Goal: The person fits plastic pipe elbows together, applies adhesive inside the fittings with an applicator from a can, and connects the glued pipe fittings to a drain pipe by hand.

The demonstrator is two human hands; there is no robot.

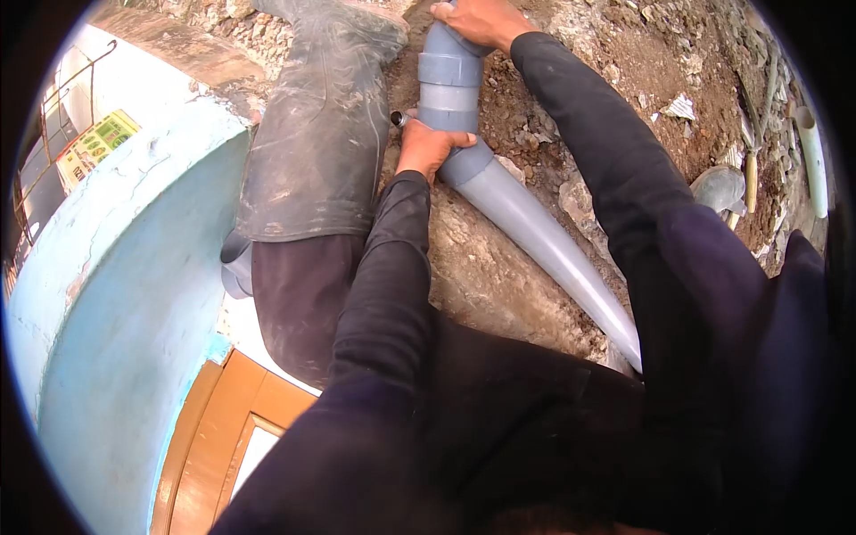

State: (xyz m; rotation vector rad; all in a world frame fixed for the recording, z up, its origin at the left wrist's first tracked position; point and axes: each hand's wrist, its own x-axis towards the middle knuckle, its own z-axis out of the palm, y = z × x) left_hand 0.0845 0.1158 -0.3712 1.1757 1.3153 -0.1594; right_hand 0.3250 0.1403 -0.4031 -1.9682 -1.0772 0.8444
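A long grey PVC pipe point(548, 236) lies slanting over the dirt, with grey fittings joined at its upper end. My left hand point(430, 150) is closed round the joint, its thumb across the pipe. Beside its fingers shows the dark round end of a small tube-like piece point(398, 118); I cannot tell whether the hand holds it. Farther up, my right hand point(481, 21) grips the grey elbow fitting point(448, 55) at the top edge of view. A short pale stretch of pipe point(448, 98) shows between the fittings.
A muddy rubber boot point(316, 152) covers my leg left of the pipe. Left of it curves a light-blue wall point(134, 241) above an orange-brown door point(223, 437). Another grey pipe end point(236, 265) sticks out behind the leg. A trowel point(719, 188) and a pale pipe point(810, 160) lie right.
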